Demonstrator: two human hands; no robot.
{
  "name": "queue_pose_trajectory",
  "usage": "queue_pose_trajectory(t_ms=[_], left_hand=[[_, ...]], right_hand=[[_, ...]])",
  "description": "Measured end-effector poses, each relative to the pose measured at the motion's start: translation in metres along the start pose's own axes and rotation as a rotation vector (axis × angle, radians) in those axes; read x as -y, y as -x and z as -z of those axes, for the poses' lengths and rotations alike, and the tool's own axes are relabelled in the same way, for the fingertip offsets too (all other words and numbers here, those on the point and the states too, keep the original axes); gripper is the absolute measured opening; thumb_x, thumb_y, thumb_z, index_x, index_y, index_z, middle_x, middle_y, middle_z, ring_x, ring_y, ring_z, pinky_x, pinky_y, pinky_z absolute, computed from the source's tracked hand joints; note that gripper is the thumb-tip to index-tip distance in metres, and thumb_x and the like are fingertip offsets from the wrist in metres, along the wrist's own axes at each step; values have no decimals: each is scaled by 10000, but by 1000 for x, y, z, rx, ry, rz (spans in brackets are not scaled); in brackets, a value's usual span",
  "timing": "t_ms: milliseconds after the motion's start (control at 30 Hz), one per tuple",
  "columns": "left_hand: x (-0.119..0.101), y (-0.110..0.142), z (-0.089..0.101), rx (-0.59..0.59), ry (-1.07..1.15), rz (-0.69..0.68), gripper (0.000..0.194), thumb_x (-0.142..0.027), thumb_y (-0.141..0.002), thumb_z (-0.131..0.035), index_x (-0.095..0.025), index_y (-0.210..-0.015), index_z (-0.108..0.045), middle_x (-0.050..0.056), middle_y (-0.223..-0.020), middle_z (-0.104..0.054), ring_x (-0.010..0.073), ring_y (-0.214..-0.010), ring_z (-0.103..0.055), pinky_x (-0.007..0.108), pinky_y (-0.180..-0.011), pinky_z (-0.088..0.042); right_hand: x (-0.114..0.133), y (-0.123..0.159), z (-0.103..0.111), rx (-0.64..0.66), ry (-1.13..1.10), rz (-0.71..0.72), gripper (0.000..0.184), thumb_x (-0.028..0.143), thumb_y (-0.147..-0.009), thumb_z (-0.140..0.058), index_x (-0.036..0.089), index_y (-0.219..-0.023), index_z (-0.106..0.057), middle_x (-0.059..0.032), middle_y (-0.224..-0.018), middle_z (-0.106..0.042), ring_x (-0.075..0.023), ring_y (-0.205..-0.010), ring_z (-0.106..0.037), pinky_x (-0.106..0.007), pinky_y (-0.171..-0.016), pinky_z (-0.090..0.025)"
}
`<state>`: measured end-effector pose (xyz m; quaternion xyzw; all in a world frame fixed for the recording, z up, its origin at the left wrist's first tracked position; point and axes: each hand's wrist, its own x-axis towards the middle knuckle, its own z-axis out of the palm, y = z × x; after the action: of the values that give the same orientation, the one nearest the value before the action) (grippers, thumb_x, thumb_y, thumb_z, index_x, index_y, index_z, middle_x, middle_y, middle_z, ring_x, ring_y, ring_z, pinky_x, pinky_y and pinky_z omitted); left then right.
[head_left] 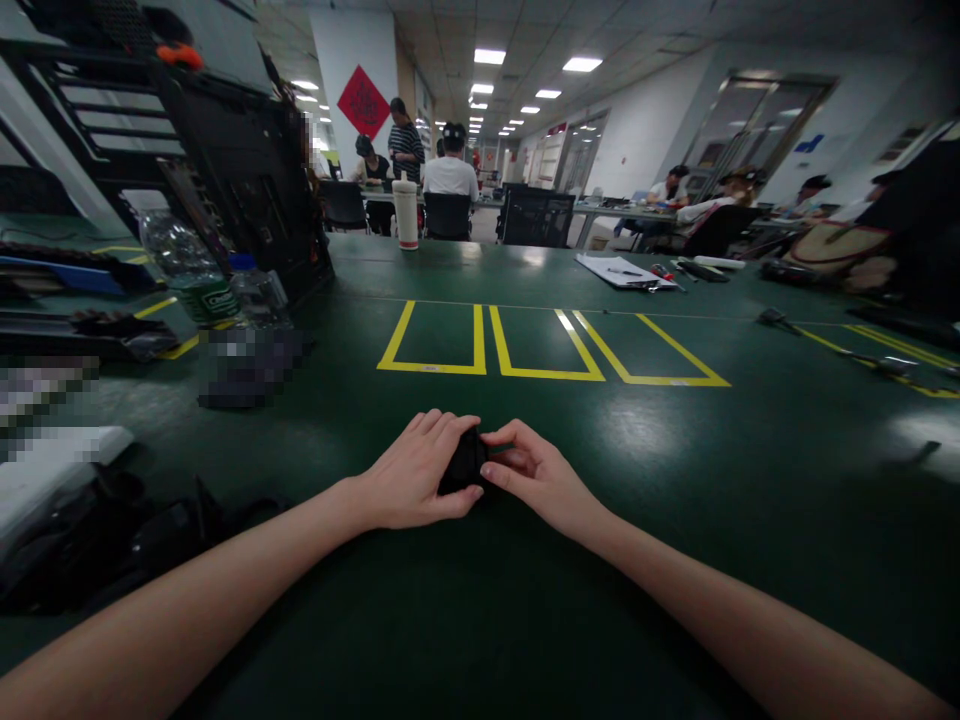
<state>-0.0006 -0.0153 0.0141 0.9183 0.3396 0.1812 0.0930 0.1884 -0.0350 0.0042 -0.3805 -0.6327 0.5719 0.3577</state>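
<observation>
A small black object (pixel 463 462) with a dark, faceted body is at the middle of the green table; its exact kind is hard to make out. My left hand (pixel 420 470) wraps round it from the left, thumb along the near side and fingers over the far side. From the right, my right hand (pixel 536 475) pinches its right end between thumb and index finger. Much of the object is hidden by my left hand.
Yellow tape outlines (pixel 551 376) lie beyond my hands. A water bottle (pixel 187 260) and black equipment (pixel 255 190) stand at left. Further back are a white tumbler (pixel 406 213) and a clipboard (pixel 619 270). Black items (pixel 150 540) lie by my left forearm. Several people sit behind.
</observation>
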Motion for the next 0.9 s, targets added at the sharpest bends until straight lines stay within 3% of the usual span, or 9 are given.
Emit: queue_pose_trajectory(t_ms=[167,367,467,600,767,900], left_hand=[[0,2,-1,-2,7,6,641,-453,-747,-480,-149,-1257,-238,99,-1034,-495,233,-884,-451,394,-803,-359],[2,3,-2,15,49,13,820,-450,-753,-496,-147,-1333,-1,118,-1136,-460,240,-952,-450,423,-869,-312],[2,3,-3,6,59,-9,849,-432,-754,-517,-158,-1332,41,121,-1175,-439,247,-1006,-433,438,-901,-275],[2,4,0,-10,119,-17,842,-399,-749,-551,-200,-1325,31,106,-1198,-438,243,-1046,-427,445,-916,-266],[1,6,7,9,158,-31,639,-373,-751,-568,-230,-1254,-201,102,-1248,-373,237,-1074,-423,416,-892,-341],[1,8,8,29,132,-57,547,-380,-787,-526,-204,-1218,-238,121,-1234,-339,233,-1112,-388,385,-882,-379]], right_hand=[[-1,-2,2,-11,46,-19,302,238,-740,-574,212,-1016,-452,-31,-1028,-528,-159,-915,-566,-342,-795,-484],[-1,-2,2,29,-23,-13,255,197,-734,-581,194,-964,-472,-22,-1022,-543,-158,-948,-565,-363,-864,-457],[0,-2,1,33,-38,3,261,171,-724,-589,194,-956,-471,-15,-1012,-545,-154,-956,-564,-361,-881,-450],[3,0,0,31,-19,1,261,160,-723,-589,199,-952,-470,-10,-1015,-541,-151,-957,-563,-361,-884,-451],[3,0,0,25,19,2,264,174,-728,-584,204,-964,-469,-14,-1024,-541,-156,-962,-558,-367,-876,-452],[-1,-1,0,22,21,12,245,185,-737,-575,205,-958,-471,-13,-1010,-543,-155,-973,-548,-366,-883,-440]])
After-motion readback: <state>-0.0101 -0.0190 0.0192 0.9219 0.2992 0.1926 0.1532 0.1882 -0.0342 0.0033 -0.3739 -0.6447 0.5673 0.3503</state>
